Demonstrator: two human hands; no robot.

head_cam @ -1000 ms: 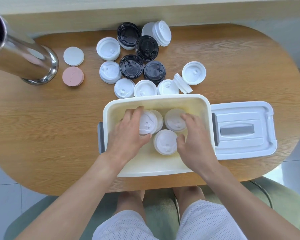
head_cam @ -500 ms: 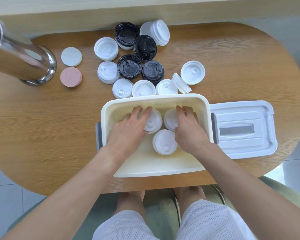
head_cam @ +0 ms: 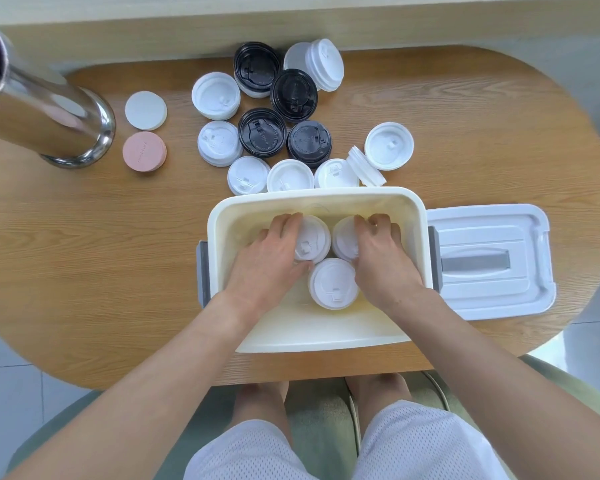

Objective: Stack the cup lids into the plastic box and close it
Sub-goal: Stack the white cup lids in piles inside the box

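The cream plastic box (head_cam: 326, 332) stands open at the table's near edge. Three stacks of white cup lids sit inside it. My left hand (head_cam: 271, 261) grips the far-left lid stack (head_cam: 314, 239), fingers over its far side and thumb at its near side. My right hand (head_cam: 383, 261) curls round the far-right lid stack (head_cam: 343, 237). A third lid stack (head_cam: 333, 284) stands free between both hands, nearer to me. The box's white lid (head_cam: 489, 261) lies flat to the right of the box.
Several white lids (head_cam: 290, 176) and black lids (head_cam: 262, 133) lie scattered on the wooden table (head_cam: 84, 254) beyond the box. A steel tumbler (head_cam: 45, 123) lies at far left, with a white disc (head_cam: 146, 110) and a pink disc (head_cam: 144, 151) beside it.
Both hands have pushed deeper toward the box's far wall, carrying the two far lid stacks with them. The near stack has stayed in place.
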